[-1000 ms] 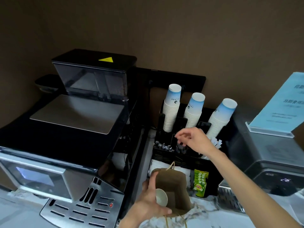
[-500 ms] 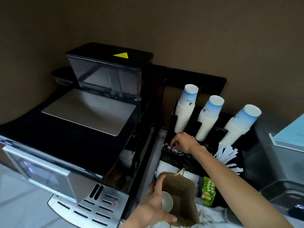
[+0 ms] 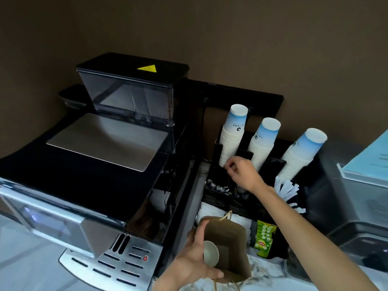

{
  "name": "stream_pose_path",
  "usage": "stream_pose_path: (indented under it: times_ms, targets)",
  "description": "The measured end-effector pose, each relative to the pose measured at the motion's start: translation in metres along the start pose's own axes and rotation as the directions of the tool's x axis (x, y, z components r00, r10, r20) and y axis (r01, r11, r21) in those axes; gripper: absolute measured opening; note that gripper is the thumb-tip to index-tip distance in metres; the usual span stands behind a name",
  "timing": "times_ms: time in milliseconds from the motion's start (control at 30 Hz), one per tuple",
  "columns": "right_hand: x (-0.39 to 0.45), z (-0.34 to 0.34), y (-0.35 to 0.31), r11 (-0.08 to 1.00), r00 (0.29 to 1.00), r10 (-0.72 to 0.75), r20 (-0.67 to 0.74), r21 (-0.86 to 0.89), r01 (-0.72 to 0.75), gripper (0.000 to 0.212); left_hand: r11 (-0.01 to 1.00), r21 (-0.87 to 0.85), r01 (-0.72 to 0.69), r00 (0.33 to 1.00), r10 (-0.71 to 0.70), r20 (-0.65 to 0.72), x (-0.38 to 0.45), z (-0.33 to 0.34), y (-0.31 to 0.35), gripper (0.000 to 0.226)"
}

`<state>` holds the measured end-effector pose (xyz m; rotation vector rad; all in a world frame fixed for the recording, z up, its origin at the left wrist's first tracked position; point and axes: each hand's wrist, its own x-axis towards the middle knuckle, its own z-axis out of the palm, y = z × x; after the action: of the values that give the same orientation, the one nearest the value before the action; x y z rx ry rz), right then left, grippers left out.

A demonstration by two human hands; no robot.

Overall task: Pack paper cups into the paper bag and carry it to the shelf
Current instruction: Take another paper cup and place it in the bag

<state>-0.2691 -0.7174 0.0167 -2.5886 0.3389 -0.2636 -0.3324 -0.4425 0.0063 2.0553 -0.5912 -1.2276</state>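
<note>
A brown paper bag [image 3: 231, 244] stands open on the marble counter at the bottom centre. My left hand [image 3: 193, 267] grips its near rim. One white paper cup [image 3: 211, 253] lies tilted inside the bag. Behind it, three upside-down stacks of blue-and-white paper cups stand in a black organizer [image 3: 224, 199]: left stack [image 3: 232, 137], middle stack [image 3: 262, 143], right stack [image 3: 300, 156]. My right hand [image 3: 241, 172] is at the foot of the left stack with its fingers pinched together. I cannot tell whether it grips a cup.
A large black and silver coffee machine [image 3: 100, 148] fills the left side. White sachets [image 3: 288, 191] and a green tea box [image 3: 263, 238] sit in the organizer. A dark appliance [image 3: 361, 208] with a blue sign [image 3: 371, 158] stands at the right. A brown wall is behind.
My right hand rose from the small-packet tray up to the base of the left cup stack. My left hand kept hold of the bag. The camera shifted slightly.
</note>
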Motion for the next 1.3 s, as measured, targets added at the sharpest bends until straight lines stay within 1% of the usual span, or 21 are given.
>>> stream_pose_path:
  times_ms: [100, 167, 233, 300, 433, 567, 633, 667, 733, 800, 867, 900, 967, 1067, 1167, 1233, 1300]
  targets:
    - [-0.016, -0.028, -0.011, 0.985, 0.975, 0.098, -0.197, 0.159, -0.067, 0.006, 1.0, -0.006, -0.005, 1.0, 0.005, 0.002, 0.0, 0.001, -0.001, 0.127]
    - [-0.029, -0.051, -0.021, 0.95, 0.951, 0.165, -0.262, 0.303, -0.081, 0.01, 1.0, -0.015, -0.022, 1.0, 0.022, -0.003, 0.0, 0.001, -0.002, 0.127]
    - [-0.045, -0.074, -0.032, 0.913, 0.939, 0.187, -0.288, 0.405, -0.058, 0.02, 0.999, -0.009, -0.036, 0.999, 0.036, -0.011, -0.001, 0.002, -0.004, 0.127]
    - [-0.064, -0.096, -0.045, 0.886, 0.932, 0.163, -0.323, 0.464, 0.006, 0.024, 0.999, -0.007, -0.048, 0.999, 0.048, -0.019, -0.001, 0.003, -0.006, 0.127]
    - [-0.107, -0.13, -0.069, 0.82, 0.917, 0.1, -0.386, 0.555, 0.144, 0.02, 0.999, 0.015, -0.045, 0.998, 0.045, -0.035, 0.0, 0.003, -0.006, 0.128]
    - [-0.157, -0.158, -0.098, 0.716, 0.923, -0.01, -0.384, 0.641, 0.275, 0.02, 0.999, 0.022, -0.048, 0.998, 0.048, -0.029, 0.0, 0.003, -0.005, 0.129]
    - [-0.18, -0.164, -0.112, 0.701, 0.945, -0.063, -0.32, 0.66, 0.27, 0.021, 0.998, 0.015, -0.058, 0.998, 0.058, -0.028, 0.0, 0.003, -0.004, 0.128]
    - [-0.19, -0.162, -0.118, 0.725, 0.963, -0.075, -0.258, 0.65, 0.23, 0.022, 0.998, 0.014, -0.062, 0.998, 0.062, -0.031, 0.0, 0.003, -0.003, 0.128]
    - [-0.203, -0.144, -0.126, 0.817, 0.994, -0.068, -0.088, 0.567, 0.106, 0.023, 0.998, 0.022, -0.062, 0.997, 0.063, -0.035, 0.002, 0.004, -0.001, 0.128]
    - [-0.207, -0.116, -0.13, 0.891, 0.996, -0.037, 0.084, 0.454, -0.005, 0.021, 0.997, 0.049, -0.06, 0.998, 0.061, -0.034, 0.003, 0.004, 0.0, 0.129]
    - [-0.204, -0.085, -0.125, 0.928, 0.976, 0.005, 0.216, 0.364, -0.086, 0.023, 0.996, 0.067, -0.061, 0.997, 0.064, -0.033, 0.005, 0.005, -0.001, 0.129]
    - [-0.201, -0.07, -0.12, 0.946, 0.965, 0.03, 0.26, 0.305, -0.111, 0.023, 0.996, 0.069, -0.061, 0.998, 0.063, -0.03, 0.005, 0.005, -0.002, 0.13]
    - [-0.194, -0.043, -0.109, 0.97, 0.952, 0.086, 0.294, 0.194, -0.148, 0.021, 0.996, 0.07, -0.052, 0.998, 0.054, -0.025, 0.005, 0.005, -0.004, 0.13]
    - [-0.187, -0.011, -0.097, 0.959, 0.918, 0.165, 0.361, 0.158, -0.234, 0.019, 0.997, 0.059, -0.049, 0.998, 0.051, -0.026, 0.007, 0.006, -0.008, 0.132]
    - [-0.18, 0.011, -0.094, 0.958, 0.87, 0.174, 0.462, 0.126, -0.259, 0.016, 0.998, 0.054, -0.037, 0.999, 0.039, -0.028, 0.009, 0.008, -0.009, 0.132]
    - [-0.173, 0.022, -0.095, 0.961, 0.841, 0.187, 0.508, 0.086, -0.265, 0.019, 0.998, 0.05, -0.044, 0.998, 0.045, -0.039, 0.009, 0.009, -0.01, 0.132]
    - [-0.165, 0.034, -0.096, 0.949, 0.794, 0.224, 0.565, 0.059, -0.31, 0.024, 0.997, 0.051, -0.053, 0.997, 0.056, -0.057, 0.009, 0.011, -0.01, 0.133]
